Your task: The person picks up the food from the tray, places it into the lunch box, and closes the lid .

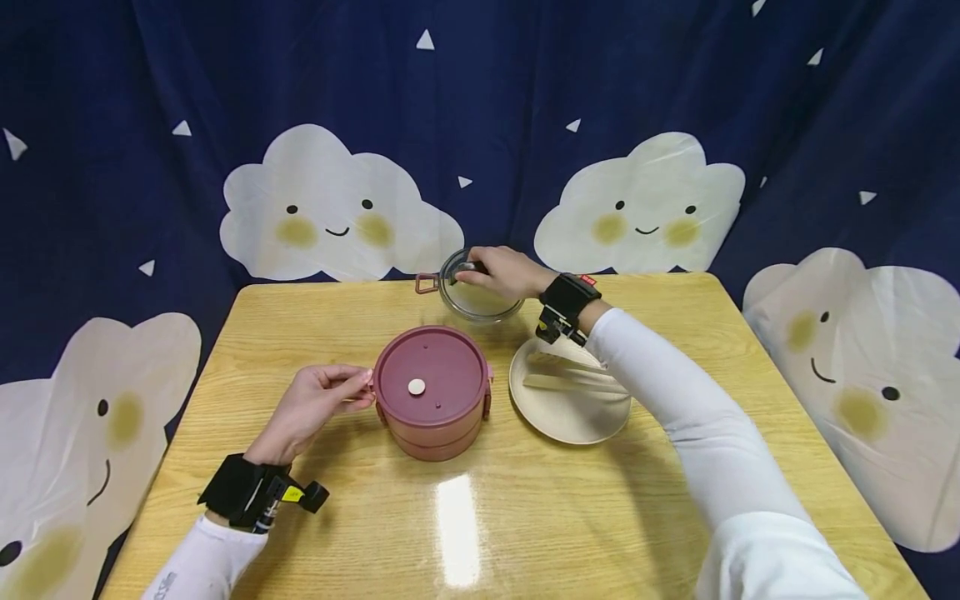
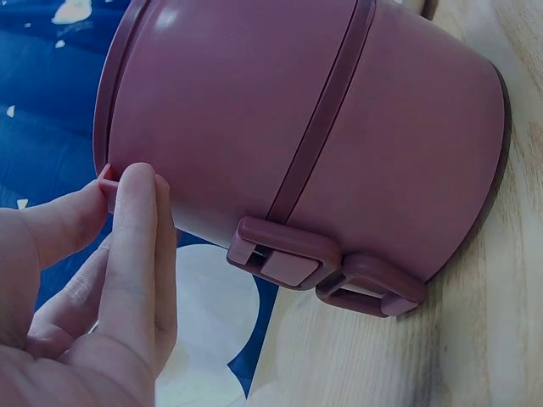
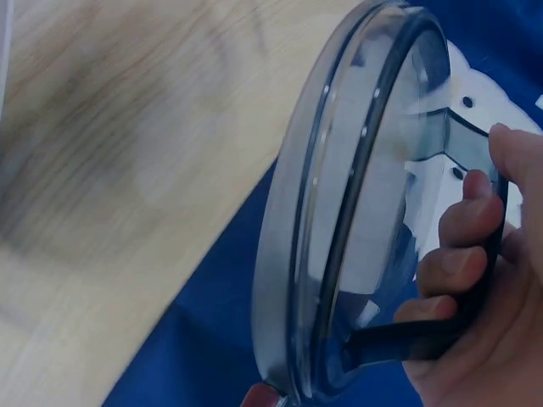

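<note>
A round maroon lidded pot (image 1: 431, 396), two-tiered with side clasps, stands near the middle of the table. My left hand (image 1: 322, 404) pinches a small pink tab (image 2: 108, 184) at its rim between thumb and fingers. Toward the table's back edge, my right hand (image 1: 504, 273) grips the dark arched handle (image 3: 407, 341) of a clear glass lid (image 3: 339, 212). A reddish loop (image 1: 427, 283) sticks out from the lid's left side in the head view. Whether anything lies under the lid, I cannot tell.
To the right of the pot lies a cream plate (image 1: 558, 429) with long pale pieces (image 1: 573, 383) on it, partly covered by my right wrist. A dark blue curtain (image 1: 495, 83) with cloud prints hangs behind the wooden table (image 1: 360, 533).
</note>
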Action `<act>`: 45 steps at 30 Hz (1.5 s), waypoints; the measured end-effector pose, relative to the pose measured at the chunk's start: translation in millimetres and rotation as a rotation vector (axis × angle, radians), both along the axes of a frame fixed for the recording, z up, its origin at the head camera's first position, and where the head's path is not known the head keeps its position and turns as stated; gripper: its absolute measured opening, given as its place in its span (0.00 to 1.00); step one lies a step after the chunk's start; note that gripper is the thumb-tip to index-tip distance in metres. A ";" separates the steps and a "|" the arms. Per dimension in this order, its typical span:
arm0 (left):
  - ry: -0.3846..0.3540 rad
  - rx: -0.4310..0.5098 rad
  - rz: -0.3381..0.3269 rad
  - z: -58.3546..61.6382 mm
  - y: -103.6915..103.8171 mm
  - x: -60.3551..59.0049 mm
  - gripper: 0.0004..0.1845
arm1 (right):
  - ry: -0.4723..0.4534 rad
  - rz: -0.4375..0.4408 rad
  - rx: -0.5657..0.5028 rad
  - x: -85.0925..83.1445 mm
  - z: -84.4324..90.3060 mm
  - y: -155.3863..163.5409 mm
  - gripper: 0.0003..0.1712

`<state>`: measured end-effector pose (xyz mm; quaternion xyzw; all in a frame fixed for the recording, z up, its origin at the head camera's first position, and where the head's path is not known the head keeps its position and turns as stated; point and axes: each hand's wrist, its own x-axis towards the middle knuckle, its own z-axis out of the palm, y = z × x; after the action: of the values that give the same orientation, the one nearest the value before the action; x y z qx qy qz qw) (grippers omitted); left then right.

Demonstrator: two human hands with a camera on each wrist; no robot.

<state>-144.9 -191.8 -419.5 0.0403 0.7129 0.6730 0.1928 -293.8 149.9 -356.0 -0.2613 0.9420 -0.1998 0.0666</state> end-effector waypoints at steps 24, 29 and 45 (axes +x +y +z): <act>-0.006 0.007 0.010 1.2 -0.9 1.3 0.21 | 0.069 0.097 -0.051 81.8 52.3 -18.1 0.17; -0.009 0.020 0.008 0.8 -0.7 1.7 0.21 | 0.062 0.090 -0.047 100.1 53.0 -29.0 0.19; -0.008 0.026 0.005 1.5 -0.6 1.7 0.17 | 0.013 0.147 -0.034 122.6 39.9 -58.8 0.18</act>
<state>-143.2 -192.4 -417.9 0.0386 0.7033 0.6830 0.1935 -171.2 91.0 -316.1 -0.3320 0.9172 -0.2086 0.0705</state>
